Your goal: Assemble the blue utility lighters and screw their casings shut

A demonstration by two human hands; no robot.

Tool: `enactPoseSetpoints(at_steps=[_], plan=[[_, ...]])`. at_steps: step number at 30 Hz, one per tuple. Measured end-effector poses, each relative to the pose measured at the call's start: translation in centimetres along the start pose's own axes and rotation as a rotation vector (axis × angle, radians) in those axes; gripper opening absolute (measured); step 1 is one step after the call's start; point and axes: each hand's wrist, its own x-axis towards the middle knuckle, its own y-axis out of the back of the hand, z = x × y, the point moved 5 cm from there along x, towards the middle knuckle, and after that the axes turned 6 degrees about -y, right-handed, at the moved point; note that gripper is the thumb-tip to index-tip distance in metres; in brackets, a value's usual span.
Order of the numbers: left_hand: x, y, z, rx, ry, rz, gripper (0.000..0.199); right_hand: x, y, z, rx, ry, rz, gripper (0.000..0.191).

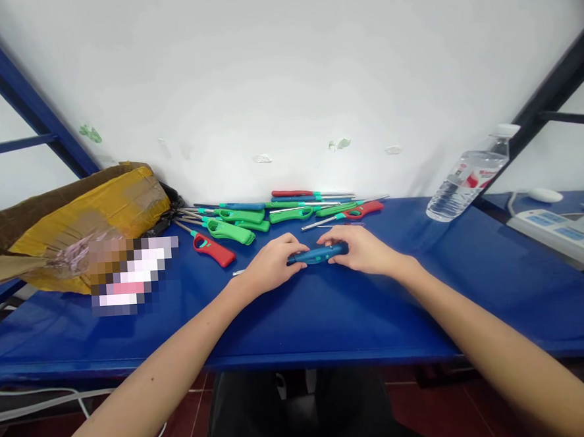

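Between my two hands, just above the blue table (pixel 299 330), is a blue long-neck lighter (pixel 315 255). My left hand (pixel 276 262) pinches its left end, where a metal tip pokes out to the left past the wrist. At the right end, my right hand (pixel 356 249) has thumb and fingers closed on the handle. Behind my hands lie several more lighters: a red one (pixel 215 251) at the left, a green one (pixel 231 232) beside it, and another red one (pixel 365 209) at the right.
A torn cardboard box (pixel 94 224) with yellow tape stands at the left, a blurred patch before it. A clear water bottle (pixel 472 174) leans by the rack post at the right. White power strips (pixel 564 231) lie beyond it. A white wall rises behind.
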Motion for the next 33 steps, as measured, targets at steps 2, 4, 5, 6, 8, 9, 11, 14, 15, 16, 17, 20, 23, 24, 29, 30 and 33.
enactPoseSetpoints(at_steps=[2,4,5,6,8,9,11,14,15,16,17,20,23,24,29,30,33], plan=[[-0.1,0.1,0.5,0.022,-0.002,-0.013,0.025,-0.2,-0.1,-0.5,-0.085,0.049,0.035,0.031],[-0.1,0.1,0.8,0.039,-0.018,-0.013,0.024,-0.4,-0.1,-0.9,-0.135,0.093,0.067,0.028],[-0.1,0.1,0.9,0.052,-0.029,-0.005,0.023,-0.4,0.0,-1.1,-0.150,0.113,0.083,0.027],[-0.2,0.2,0.9,0.071,-0.040,0.011,0.023,-0.5,0.1,-1.1,-0.161,0.131,0.099,0.027],[-0.2,0.3,0.8,0.114,-0.056,0.063,0.023,-0.6,0.4,-1.2,-0.169,0.154,0.119,0.023],[-0.2,0.4,0.7,0.132,-0.065,0.094,0.023,-0.6,0.6,-1.1,-0.163,0.162,0.126,0.021],[-0.3,0.5,0.6,0.153,-0.083,0.144,0.024,-0.6,1.0,-0.9,-0.138,0.175,0.135,0.022],[-0.4,0.7,0.6,0.162,-0.116,0.199,0.024,-0.6,1.5,-0.7,-0.096,0.201,0.180,0.025],[-0.4,0.7,0.6,0.165,-0.127,0.213,0.024,-0.7,1.6,-0.6,-0.087,0.211,0.203,0.025],[-0.5,0.7,0.7,0.169,-0.139,0.227,0.023,-0.7,1.7,-0.6,-0.081,0.225,0.228,0.024],[-0.5,0.7,0.7,0.174,-0.152,0.237,0.023,-0.8,1.7,-0.6,-0.080,0.243,0.253,0.024],[-0.5,0.7,0.9,0.181,-0.189,0.265,0.022,-1.0,1.6,-0.9,-0.094,0.306,0.301,0.022],[-0.5,1.0,0.9,0.175,-0.200,0.305,0.022,-1.0,1.5,-1.2,-0.111,0.317,0.340,0.021],[-0.5,1.2,0.9,0.172,-0.197,0.321,0.022,-1.0,1.6,-1.3,-0.108,0.306,0.359,0.022],[-0.4,2.0,0.8,0.161,-0.167,0.396,0.021,-1.0,3.4,-0.9,0.009,0.231,0.451,0.040],[-0.4,2.1,0.7,0.161,-0.164,0.404,0.021,-0.9,3.7,-0.7,0.030,0.219,0.459,0.037],[-0.5,2.3,0.5,0.163,-0.163,0.397,0.022,-0.8,4.2,-0.2,0.091,0.183,0.462,0.025]])
